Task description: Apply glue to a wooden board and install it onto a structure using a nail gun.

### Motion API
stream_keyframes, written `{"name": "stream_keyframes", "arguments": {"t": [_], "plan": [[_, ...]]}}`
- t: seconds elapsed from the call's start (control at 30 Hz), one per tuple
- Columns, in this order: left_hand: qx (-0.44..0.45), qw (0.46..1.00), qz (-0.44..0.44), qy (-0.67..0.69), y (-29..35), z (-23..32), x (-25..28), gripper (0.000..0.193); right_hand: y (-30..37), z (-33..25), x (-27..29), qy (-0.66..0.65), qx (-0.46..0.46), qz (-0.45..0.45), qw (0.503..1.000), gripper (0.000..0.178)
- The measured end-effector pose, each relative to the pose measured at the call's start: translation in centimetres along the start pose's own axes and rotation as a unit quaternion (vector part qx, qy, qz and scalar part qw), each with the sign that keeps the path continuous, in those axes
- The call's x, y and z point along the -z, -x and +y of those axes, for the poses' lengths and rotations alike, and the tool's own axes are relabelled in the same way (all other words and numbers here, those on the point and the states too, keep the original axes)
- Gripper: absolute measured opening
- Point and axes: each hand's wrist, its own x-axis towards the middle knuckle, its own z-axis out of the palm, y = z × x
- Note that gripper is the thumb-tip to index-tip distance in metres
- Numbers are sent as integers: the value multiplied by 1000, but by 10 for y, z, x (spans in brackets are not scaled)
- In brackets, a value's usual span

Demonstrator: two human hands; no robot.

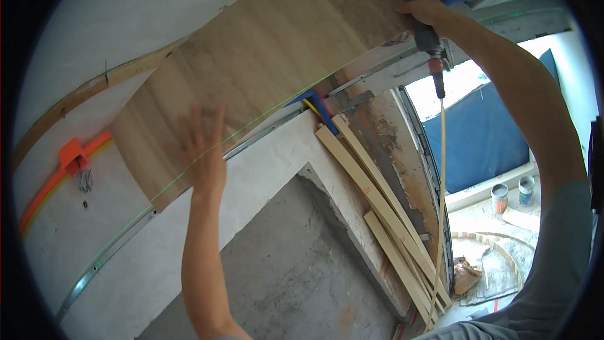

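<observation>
A long wood-grain panel (283, 38) lies up against the ceiling area, slanting from lower left to upper right. Flat on its near-left part rests my left hand (204, 145), fingers spread and slightly blurred, holding nothing. At the panel's right end my right hand (429, 11) is wrapped round the grip of a dark air-powered tool (428, 39) that looks like a nail gun; its nose is partly out of sight at the top. From the tool's coupling a thin yellowish air hose (443, 182) hangs down. A green laser line (251, 123) runs along the panel's near edge.
Metal track (94, 267) follows the panel's near side. An orange conduit box (73, 156) with loose wires sits at left. Several wooden strips (377, 195) lean beside a blue angled piece (323, 112). Paint cans (499, 198) stand by a blue sheet (481, 141) below right.
</observation>
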Motion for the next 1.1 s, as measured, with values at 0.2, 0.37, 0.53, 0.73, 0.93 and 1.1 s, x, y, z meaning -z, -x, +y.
{"name": "stream_keyframes", "arguments": {"t": [0.2, 0.37, 0.53, 0.73, 0.93, 1.1], "plan": [[-52, 997, -25, -58, 13, -15, 81, 52, -10, -1, -5, -7, 14, 17, 1000, 37], [-98, 993, -2, -64, -3, -13, 100, 48, 1, -10, -1, 22, 7, 20, 1000, 41], [-127, 988, -7, -85, -14, 0, 119, 44, -23, -1, -3, 69, 5, 52, 996, 50], [-150, 979, 5, -134, -16, 1, 138, 40, -29, 6, -8, 74, -1, 45, 996, 60], [-183, 975, -11, -126, -36, -14, 107, 42, -32, 9, -13, 68, -12, 66, 995, 60], [-204, 976, -8, -76, -34, -23, 76, 47, -8, -2, -16, 59, -22, 54, 997, 59]]}}
